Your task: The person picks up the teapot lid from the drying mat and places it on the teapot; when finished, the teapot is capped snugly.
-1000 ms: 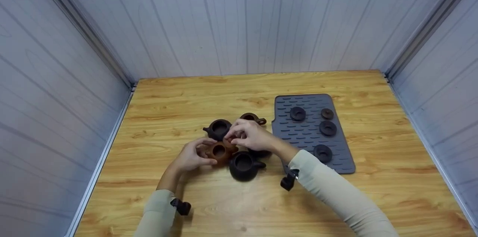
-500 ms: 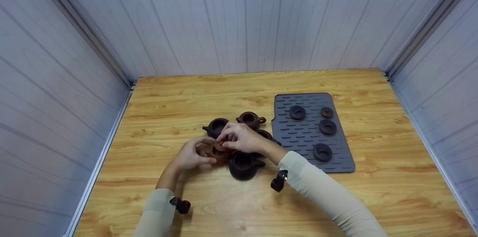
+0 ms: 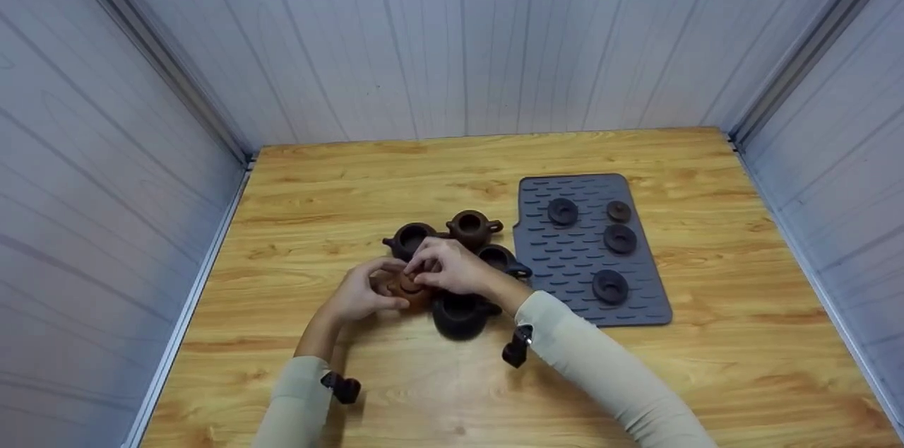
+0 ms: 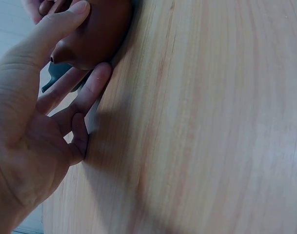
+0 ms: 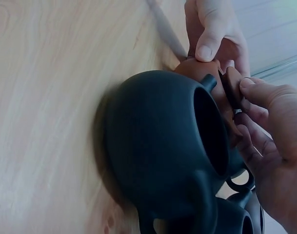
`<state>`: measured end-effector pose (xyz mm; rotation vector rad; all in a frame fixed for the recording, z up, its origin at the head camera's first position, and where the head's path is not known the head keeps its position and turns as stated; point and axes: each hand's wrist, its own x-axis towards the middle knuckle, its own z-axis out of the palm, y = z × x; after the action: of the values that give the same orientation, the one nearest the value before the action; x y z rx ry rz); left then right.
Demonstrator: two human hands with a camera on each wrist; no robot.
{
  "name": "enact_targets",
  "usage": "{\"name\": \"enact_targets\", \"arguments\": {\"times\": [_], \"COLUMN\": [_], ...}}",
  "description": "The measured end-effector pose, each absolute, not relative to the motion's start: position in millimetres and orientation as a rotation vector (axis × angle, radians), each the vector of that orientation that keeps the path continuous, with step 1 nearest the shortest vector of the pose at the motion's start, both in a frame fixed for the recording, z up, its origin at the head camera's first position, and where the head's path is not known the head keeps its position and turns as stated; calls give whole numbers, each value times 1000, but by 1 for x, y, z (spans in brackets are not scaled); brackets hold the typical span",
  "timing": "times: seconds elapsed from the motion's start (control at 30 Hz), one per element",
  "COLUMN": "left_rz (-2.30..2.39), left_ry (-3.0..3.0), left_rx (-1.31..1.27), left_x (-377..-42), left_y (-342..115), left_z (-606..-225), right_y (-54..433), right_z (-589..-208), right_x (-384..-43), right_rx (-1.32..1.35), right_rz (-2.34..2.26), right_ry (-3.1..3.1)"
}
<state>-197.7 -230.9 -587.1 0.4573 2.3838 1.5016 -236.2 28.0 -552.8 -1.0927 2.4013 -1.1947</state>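
A reddish-brown clay teapot point(image 4: 102, 34) stands on the table, its spout toward my left palm. My left hand point(image 3: 357, 290) holds it, thumb on one side and fingers on the other. Between the thumb and fingers of my right hand point(image 3: 452, 270) is the matching lid point(image 5: 234, 84). In the right wrist view the lid is tilted right at the teapot's mouth, with a dark gap showing along its edge. Just beside stands a lidless black teapot point(image 5: 158, 136), large in that view and partly under my right hand in the head view.
More lidless teapots crowd close behind: a dark one point(image 3: 411, 239), a brown one point(image 3: 471, 227) and a black one point(image 3: 497, 257). On the right lies a grey ridged mat point(image 3: 558, 257) bearing several dark lids point(image 3: 610, 287). Pale panels wall the table point(image 3: 339, 179) in.
My right hand has moved left and brought the lid from beside the reddish-brown teapot to over its mouth. The left hand has stayed in place on the teapot.
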Motion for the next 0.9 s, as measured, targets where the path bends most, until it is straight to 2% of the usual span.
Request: {"name": "enact_targets", "arguments": {"times": [0.9], "left_rz": [1536], "left_ry": [2364], "left_rx": [462], "left_x": [-194], "left_y": [-231], "left_z": [-587], "right_y": [27], "right_z": [-558], "right_x": [-235], "right_rx": [-1103], "right_rz": [-1151], "right_ry": [2436]}}
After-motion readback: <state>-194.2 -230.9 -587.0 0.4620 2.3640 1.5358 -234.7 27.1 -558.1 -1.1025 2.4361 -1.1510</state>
